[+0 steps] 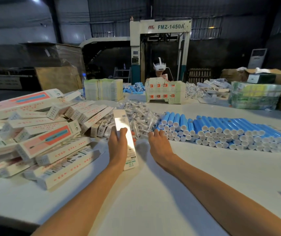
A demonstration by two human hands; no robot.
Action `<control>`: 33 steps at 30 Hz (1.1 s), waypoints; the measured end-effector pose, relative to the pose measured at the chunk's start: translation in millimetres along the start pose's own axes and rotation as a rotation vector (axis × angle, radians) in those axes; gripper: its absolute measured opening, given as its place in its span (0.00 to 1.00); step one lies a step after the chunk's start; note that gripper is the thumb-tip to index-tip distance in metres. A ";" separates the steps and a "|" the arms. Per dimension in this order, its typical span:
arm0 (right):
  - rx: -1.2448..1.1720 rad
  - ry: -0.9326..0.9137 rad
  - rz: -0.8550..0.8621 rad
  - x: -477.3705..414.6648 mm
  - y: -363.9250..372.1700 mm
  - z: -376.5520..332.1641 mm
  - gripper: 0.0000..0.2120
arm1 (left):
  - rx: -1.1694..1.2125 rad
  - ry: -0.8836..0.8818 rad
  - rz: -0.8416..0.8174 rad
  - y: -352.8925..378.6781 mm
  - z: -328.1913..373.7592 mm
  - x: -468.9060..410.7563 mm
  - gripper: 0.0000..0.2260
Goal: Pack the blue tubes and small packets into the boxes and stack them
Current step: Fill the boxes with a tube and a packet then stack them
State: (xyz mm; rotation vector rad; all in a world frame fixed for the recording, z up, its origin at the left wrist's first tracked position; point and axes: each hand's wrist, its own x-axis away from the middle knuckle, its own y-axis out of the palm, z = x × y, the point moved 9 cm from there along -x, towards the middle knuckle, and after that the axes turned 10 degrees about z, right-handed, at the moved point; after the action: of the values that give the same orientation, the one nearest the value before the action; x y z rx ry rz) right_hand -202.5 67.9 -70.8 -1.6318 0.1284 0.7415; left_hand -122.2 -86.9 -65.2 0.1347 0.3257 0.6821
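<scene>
Bare forearms (92, 193) are stretching out over the white desk (153, 201), which is carrying all the stock. On its left a loose pile of boxes (39, 133) is lying at every angle. On its right the blue tubes (221, 132) are lying packed side by side in a low bank, white capped ends facing the person and long axes running away, leaning slightly left. Between the two, further back, the small packets (141, 116) are sitting in a clear heap.

The left hand (117, 143) is holding one long box (123, 126), its grip wrapped round the middle with the thumb on top. That box is pointing away from the person, nearly parallel with the tubes and just left of them. The right hand (158, 142) is the nearer one to the tubes, its fingers curling down onto the capped ends at the bank's left corner; whether this grip is already pinching a tube I cannot tell.

By my judgement, the coming move is calling for a tube drawn back toward the person and swung left into line with the box; which end of the box is open is not showing.
</scene>
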 end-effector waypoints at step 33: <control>-0.813 -0.051 0.258 0.4 -189.2 44.4 0.08 | 0.311 -0.189 -0.766 84.9 17.3 93.0 0.27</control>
State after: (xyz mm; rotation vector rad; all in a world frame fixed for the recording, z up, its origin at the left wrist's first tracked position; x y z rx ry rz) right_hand -128.4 150.1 88.9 -2.3909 -0.0077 1.1210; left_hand -99.2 37.6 -52.9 0.3456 0.2708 -0.1440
